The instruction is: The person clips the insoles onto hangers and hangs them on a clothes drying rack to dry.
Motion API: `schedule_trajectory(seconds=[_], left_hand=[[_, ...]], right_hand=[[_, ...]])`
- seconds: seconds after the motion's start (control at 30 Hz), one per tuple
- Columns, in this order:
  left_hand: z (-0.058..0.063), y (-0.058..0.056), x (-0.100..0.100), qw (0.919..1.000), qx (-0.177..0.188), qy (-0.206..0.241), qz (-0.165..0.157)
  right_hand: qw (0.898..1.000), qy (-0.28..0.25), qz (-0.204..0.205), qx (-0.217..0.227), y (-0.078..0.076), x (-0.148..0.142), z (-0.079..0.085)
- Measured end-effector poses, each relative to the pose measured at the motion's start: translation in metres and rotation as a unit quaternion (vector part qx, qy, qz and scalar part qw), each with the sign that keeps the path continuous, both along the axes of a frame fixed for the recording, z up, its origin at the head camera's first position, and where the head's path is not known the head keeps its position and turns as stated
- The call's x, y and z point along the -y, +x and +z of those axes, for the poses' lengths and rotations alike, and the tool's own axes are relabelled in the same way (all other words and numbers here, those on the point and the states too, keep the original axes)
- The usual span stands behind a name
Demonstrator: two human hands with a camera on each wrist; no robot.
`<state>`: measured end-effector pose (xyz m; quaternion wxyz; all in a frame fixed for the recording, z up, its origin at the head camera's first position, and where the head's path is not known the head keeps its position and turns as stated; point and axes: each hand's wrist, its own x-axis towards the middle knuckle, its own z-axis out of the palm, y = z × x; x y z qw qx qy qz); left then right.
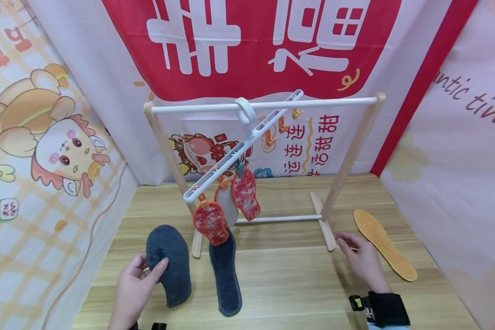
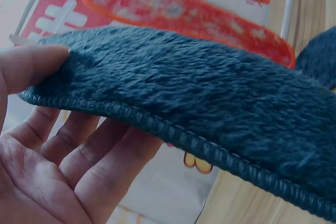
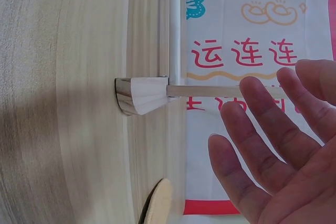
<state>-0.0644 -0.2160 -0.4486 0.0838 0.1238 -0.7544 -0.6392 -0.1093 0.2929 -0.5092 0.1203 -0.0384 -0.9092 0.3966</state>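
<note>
My left hand (image 1: 138,282) pinches a dark blue-grey fuzzy insole (image 1: 171,261), thumb on its plush face and fingers behind; the left wrist view shows its stitched edge. My right hand (image 1: 363,256) holds nothing, its fingers loosely bent beside the rack's right foot. A second dark insole (image 1: 225,279) lies on the table, its top overlapped by the hanging pieces. From a white clip hanger (image 1: 239,151) on the rack hang two red patterned insoles (image 1: 210,222) with orange edging and a pale grey one (image 1: 228,204) between them. A yellow-orange insole (image 1: 383,243) lies right of my right hand.
The rack has wooden side posts (image 1: 342,156) and a white top bar (image 1: 313,103). Unused orange and yellow clips (image 1: 283,124) dangle from the hanger's far half. Printed cloths (image 1: 86,137) hang around the wooden table (image 1: 288,275) on three sides.
</note>
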Motion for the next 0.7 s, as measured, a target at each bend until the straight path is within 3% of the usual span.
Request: schedule_trajectory(seconds=[0.13,0.27,0.5,0.7], left_hand=[[0.001,0.004,-0.014,0.9987,0.000,-0.046,-0.022],[-0.001,0.005,-0.030,0.9964,-0.025,-0.065,-0.049],[-0.007,0.002,-0.056,0.9937,-0.062,-0.038,-0.085],[-0.005,-0.003,-0.075,0.9942,-0.041,-0.029,-0.095]], right_hand=[[1.000,0.000,0.000,-0.001,-0.001,0.001,0.001],[1.000,0.001,0.000,0.003,-0.001,0.001,0.003],[1.000,0.004,0.007,0.011,-0.002,0.002,0.006],[1.000,-0.003,0.006,0.011,-0.002,0.003,0.008]])
